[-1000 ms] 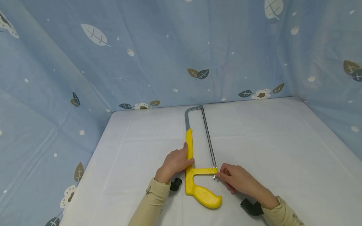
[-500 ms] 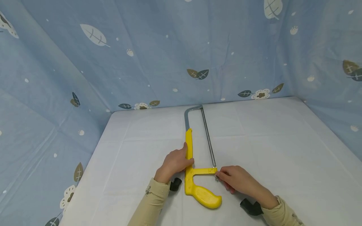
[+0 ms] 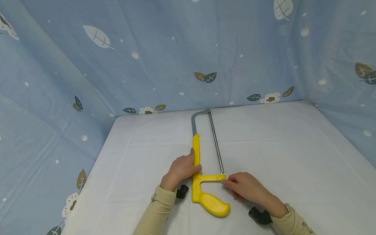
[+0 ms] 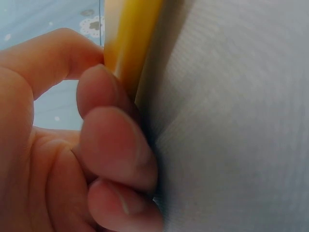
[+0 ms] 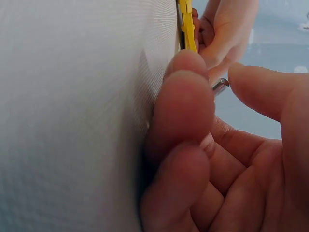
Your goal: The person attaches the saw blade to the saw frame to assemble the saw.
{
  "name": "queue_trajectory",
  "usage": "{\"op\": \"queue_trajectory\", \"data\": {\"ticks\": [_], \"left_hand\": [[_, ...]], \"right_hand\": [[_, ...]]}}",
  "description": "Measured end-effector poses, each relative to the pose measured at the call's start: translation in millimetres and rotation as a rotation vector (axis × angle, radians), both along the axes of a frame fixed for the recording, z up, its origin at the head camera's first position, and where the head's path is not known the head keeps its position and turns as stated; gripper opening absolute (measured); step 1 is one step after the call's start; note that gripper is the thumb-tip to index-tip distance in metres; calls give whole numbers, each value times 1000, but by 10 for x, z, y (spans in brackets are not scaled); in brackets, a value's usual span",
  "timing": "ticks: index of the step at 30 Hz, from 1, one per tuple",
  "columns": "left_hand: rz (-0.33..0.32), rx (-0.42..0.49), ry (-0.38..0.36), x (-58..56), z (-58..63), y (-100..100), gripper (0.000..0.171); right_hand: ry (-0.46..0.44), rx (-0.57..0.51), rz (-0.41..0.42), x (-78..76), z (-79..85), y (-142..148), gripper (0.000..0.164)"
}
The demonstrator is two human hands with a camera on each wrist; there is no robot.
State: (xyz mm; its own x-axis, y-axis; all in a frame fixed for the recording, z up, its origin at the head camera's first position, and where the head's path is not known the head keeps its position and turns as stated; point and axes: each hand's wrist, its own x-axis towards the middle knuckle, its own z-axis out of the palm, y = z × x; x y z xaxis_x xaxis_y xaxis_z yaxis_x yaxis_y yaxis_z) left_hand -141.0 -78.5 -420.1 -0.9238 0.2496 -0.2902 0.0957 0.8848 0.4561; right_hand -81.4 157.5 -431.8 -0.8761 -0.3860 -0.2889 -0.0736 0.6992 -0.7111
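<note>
A yellow hacksaw (image 3: 211, 178) with a grey front bow lies flat on the white table, its handle nearest me. Its thin blade (image 3: 216, 143) runs along the right side. My left hand (image 3: 182, 168) holds the yellow spine, thumb and fingers on either side of it; the left wrist view shows the fingertips against the yellow edge (image 4: 133, 43). At the blade's near end, my right hand (image 3: 245, 186) works at the metal wing nut (image 5: 220, 86), which shows between thumb and fingers in the right wrist view. The fingers hide it in the head view.
White cloth covers the table (image 3: 282, 147). A blue curtain (image 3: 164, 58) with printed leaves hangs behind and along the sides. Black wrist camera mounts (image 3: 259, 216) sit under both forearms, close to the cloth.
The fingers of my right hand have shifted slightly left over the wing nut, covering it in the head view. My left hand and the hacksaw stay nearly in place.
</note>
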Motion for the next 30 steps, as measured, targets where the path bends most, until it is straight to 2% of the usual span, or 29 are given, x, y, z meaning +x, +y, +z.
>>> {"op": "queue_trajectory", "data": {"ticks": [12, 30], "left_hand": [[-1, 0, -1, 18, 24, 8, 78], [13, 5, -1, -4, 4, -3, 78]], "right_hand": [[8, -1, 8, 9, -8, 6, 36], [-46, -62, 3, -3, -6, 22, 35]]}}
